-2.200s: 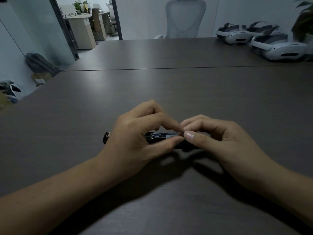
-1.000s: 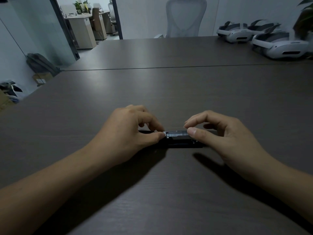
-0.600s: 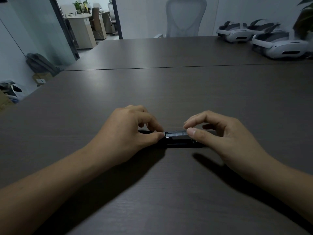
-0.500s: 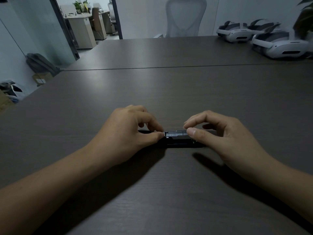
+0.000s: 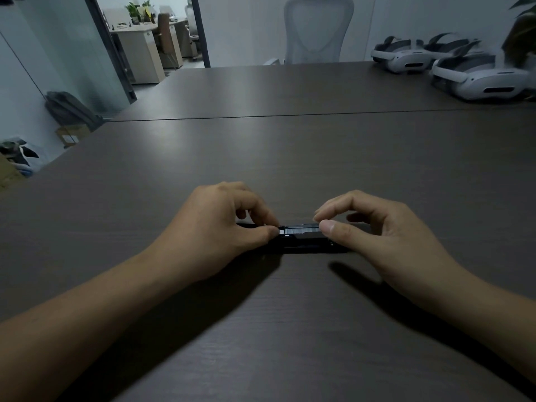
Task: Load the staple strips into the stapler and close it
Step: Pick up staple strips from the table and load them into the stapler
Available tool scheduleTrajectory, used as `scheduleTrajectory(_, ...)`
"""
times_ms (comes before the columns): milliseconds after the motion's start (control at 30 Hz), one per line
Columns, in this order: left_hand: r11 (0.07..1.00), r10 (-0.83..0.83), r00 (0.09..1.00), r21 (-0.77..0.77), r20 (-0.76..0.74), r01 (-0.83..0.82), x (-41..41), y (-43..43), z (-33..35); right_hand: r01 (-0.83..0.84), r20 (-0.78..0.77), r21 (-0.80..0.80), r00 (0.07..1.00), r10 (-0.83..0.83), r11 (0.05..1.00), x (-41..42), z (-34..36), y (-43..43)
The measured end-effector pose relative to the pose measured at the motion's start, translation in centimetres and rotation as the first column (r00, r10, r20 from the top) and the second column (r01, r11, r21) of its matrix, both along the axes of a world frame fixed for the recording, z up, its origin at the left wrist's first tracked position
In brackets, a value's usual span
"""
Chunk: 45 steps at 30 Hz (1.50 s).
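Note:
A small black stapler lies flat on the dark wooden table, lengthwise from left to right, between my two hands. A pale metal strip shows along its top; whether that is staples or the rail I cannot tell. My left hand pinches the stapler's left part between thumb and forefinger and covers that end. My right hand pinches its right part, thumb at the front and fingers curled over the top. The stapler's two ends are hidden under the hands.
Several white headsets sit at the table's far right, next to a plant. A grey office chair stands behind the far edge. A seam crosses the table. Glass wall and bags are to the left.
Since 2.2 s ago both hands have lowered the stapler flat onto the table and moved apart along it. Over the last second nothing has visibly moved.

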<state>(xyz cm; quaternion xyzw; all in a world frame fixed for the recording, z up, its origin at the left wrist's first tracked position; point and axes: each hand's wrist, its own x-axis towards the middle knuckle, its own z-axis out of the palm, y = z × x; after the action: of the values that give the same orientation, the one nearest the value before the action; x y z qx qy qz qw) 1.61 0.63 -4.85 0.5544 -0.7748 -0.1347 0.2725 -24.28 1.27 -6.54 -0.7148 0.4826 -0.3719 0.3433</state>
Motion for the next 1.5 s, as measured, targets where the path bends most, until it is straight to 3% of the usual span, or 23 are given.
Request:
scheduleTrajectory(300, 0.999, 0.021, 1.0, -0.028, 0.021, -0.02, 0.1, 0.1, 0.3, -0.014, -0.046, -0.041, 0.999, 0.012, 0.999, 0.1, -0.1, -0.1)
scheduleTrajectory(533, 0.999, -0.001, 0.996, -0.051, 0.086, 0.005, 0.1, 0.3, 0.5, -0.163, -0.309, -0.225, 0.947, 0.088, 0.961, 0.8, -0.6, 0.4)
scheduleTrajectory(733, 0.998, -0.015, 0.995, -0.059, 0.098, 0.021, 0.1, 0.4, 0.6, -0.243, -0.478, -0.257, 0.873, 0.096, 0.935, 1.4, -0.8, 0.5)
scheduleTrajectory(1500, 0.999, -0.035, 0.999, 0.008, 0.036, 0.034, -0.1, 0.1, 0.2, -0.253, -0.429, -0.226, 0.893, 0.136, 0.941, 1.6, -1.0, 0.4)
